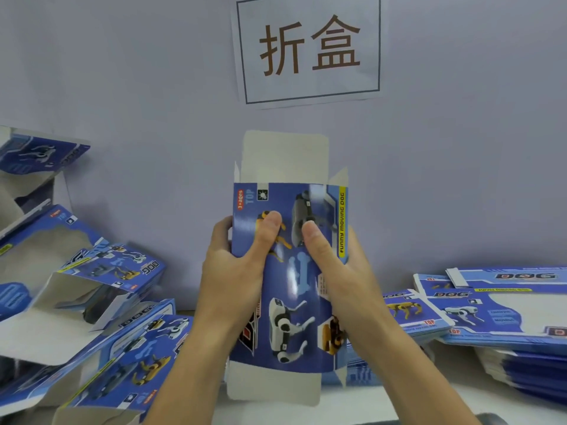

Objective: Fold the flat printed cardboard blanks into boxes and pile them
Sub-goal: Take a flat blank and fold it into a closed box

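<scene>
Both my hands, left [236,271] and right [334,265], grip the blank [288,302] upright, thumbs on its front. Folded boxes [101,302] lie left; flat stack [497,314] right on desk [399,400].

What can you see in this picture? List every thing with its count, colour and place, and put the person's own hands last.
held box blank: one, blue print with white end flaps, centre, held upright in both hands.
folded boxes: several, exact count unclear, blue with white insides, heaped on the left.
flat blanks: a stack, too many to count, blue, lying on the right.
paper sign: one, white with brown characters and a dark border, on the wall above centre.
wall: one, pale grey-lilac, behind everything.
left hand: one, grips the blank's left edge, thumb on its front.
right hand: one, grips the blank's right edge, thumb on its front.
</scene>
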Demonstrator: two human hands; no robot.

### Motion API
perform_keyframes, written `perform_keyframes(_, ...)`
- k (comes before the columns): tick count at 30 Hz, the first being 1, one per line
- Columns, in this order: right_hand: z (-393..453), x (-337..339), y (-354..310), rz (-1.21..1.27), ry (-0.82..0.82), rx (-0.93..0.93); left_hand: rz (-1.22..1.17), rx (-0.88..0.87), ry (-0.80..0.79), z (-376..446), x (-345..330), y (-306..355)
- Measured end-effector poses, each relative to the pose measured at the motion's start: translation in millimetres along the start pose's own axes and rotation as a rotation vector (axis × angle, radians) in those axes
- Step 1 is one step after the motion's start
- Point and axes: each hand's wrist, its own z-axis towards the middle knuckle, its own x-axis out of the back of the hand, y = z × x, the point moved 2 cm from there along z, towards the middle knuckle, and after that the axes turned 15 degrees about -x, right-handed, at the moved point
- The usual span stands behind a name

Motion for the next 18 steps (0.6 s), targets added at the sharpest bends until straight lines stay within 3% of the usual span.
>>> perform_keyframes(3,3.1,12.2,-0.1,0.09,-0.062,-0.039,-0.06,0.016,-0.054,-1.2,-4.1,-4.8)
perform_keyframes(8,3.4,31.0,-6.7,-0.01,0.063,0.068,-0.087,0.036,-0.106,-7.7,-13.3,-12.0)
perform_keyframes(12,4.1,35.5,-2.1,-0.139,0.157,0.073,-0.13,0.179,-0.147,-4.7,-5.3,-14.8)
perform_keyframes(15,5.0,37.7,2.2,-0.233,0.158,0.066,-0.277,0.251,-0.103,-1.0,3.4,-13.5)
perform_keyframes(18,2.6,32.8,3.7,-0.291,0.079,0.038,-0.285,0.15,-0.002,3.0,4.8,-9.8)
